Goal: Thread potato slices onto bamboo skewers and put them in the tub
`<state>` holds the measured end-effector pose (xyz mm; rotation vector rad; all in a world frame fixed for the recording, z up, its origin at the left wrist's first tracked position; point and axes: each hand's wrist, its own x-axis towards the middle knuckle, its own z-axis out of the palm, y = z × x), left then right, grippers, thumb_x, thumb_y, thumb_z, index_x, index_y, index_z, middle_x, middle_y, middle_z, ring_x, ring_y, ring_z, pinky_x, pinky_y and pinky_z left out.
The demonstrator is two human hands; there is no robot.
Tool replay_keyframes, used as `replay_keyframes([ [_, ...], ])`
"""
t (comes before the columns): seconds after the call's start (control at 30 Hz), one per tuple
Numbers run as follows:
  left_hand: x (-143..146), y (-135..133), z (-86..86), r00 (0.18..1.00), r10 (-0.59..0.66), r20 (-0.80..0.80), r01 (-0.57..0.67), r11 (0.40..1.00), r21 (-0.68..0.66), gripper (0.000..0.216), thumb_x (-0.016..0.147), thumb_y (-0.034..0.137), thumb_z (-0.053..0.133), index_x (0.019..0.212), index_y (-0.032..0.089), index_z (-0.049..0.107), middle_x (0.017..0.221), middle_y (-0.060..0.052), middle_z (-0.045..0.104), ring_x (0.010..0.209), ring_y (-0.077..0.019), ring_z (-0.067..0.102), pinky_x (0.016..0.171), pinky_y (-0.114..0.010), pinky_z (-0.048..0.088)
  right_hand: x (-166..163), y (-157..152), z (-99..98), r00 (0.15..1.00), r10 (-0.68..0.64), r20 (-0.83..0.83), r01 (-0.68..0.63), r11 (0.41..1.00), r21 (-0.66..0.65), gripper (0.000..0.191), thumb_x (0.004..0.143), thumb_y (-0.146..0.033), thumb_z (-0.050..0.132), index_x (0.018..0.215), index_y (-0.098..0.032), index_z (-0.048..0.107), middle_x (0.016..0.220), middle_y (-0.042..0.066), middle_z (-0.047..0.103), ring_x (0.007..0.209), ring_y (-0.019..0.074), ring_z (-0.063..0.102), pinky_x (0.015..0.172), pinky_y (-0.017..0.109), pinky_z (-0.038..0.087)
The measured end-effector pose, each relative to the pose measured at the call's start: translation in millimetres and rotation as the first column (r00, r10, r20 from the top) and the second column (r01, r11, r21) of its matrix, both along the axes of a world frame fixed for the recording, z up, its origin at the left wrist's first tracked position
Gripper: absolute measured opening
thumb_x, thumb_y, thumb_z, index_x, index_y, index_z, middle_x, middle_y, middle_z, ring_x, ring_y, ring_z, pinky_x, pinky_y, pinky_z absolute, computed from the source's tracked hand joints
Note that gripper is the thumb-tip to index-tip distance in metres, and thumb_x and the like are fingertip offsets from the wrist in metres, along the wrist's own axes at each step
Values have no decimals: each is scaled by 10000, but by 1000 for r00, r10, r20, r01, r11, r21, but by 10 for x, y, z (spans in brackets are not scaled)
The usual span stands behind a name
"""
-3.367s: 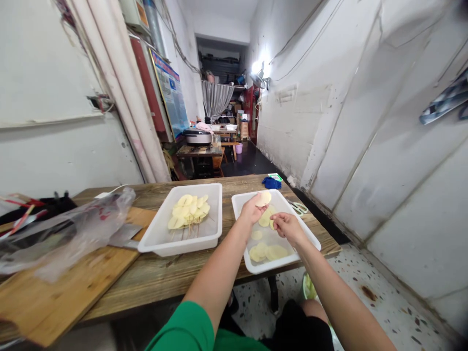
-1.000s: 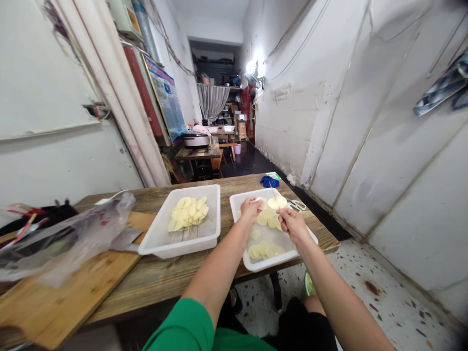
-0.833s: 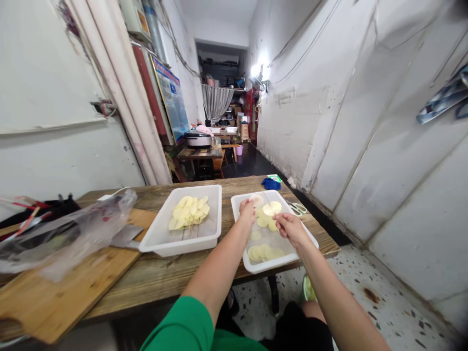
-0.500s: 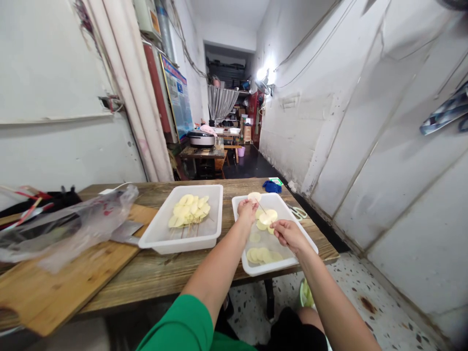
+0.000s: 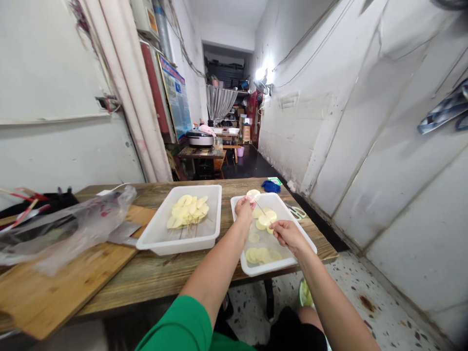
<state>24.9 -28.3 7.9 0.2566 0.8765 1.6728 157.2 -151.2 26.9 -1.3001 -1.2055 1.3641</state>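
Over the right white plastic tray (image 5: 313, 243), my left hand (image 5: 244, 208) pinches a thin pale-yellow slice (image 5: 253, 195), which looks like potato. A thin wooden skewer (image 5: 261, 209) runs from this slice down toward my right hand (image 5: 287, 233), whose fingers are closed on its lower end. Another pale slice (image 5: 267, 217) is threaded on the skewer close to my right fingers. Whether the tip has pierced the upper slice is too small to tell. Loose slices (image 5: 261, 254) lie in the tray below, some overlapping in a row at its near end.
Left of my arms, another white tray (image 5: 215, 229) holds a pile of skewered slices (image 5: 188, 210). Further left are a wooden cutting board (image 5: 69, 282), a knife (image 5: 122, 233) and a plastic bag (image 5: 87, 219). Scissors (image 5: 298, 212) and a blue item (image 5: 270, 186) lie beyond the right tray.
The slice in my left hand has turned, showing more of its face. Both hands stay almost in place, and the whole view has shifted slightly.
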Motion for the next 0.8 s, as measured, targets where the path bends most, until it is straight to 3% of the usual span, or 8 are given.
replay_keyframes([
  [0.2, 2, 2, -20, 998, 18, -57, -18, 1000, 4, 123, 689, 109, 691, 736, 141, 581, 645, 16, 554, 535, -55, 520, 659, -247, 490, -3, 14, -2, 1000, -8, 8, 8, 1000, -14, 89, 674, -241, 552, 676, -152, 557, 412, -80, 470, 250, 22, 266, 290, 181, 120],
  [0.5, 28, -23, -36, 921, 87, -381, -58, 995, 87, 15, 708, 143, 638, 713, 148, 625, 637, 16, 577, 539, -65, 487, 586, -190, 395, 2, 25, -21, 1000, 2, 5, -2, 1000, -2, 110, 660, -250, 557, 684, -143, 572, 422, -79, 479, 253, 18, 273, 284, 177, 128],
  [0.7, 102, -154, 23, 905, 0, -426, 90, 977, 193, 54, 677, 107, 656, 670, 155, 632, 605, 7, 588, 550, -77, 500, 568, -170, 390, 11, 54, -52, 998, -65, -13, 65, 998, 26, 121, 651, -267, 574, 680, -149, 569, 422, -80, 482, 258, 19, 271, 284, 179, 141],
  [0.8, 105, -185, 56, 920, -42, -389, 96, 988, 120, 60, 678, 116, 656, 684, 156, 612, 599, 12, 581, 520, -69, 488, 547, -171, 387, 7, 56, -53, 996, -87, -12, 88, 995, 55, 127, 646, -275, 577, 681, -152, 566, 429, -81, 487, 259, 20, 275, 286, 181, 145],
])
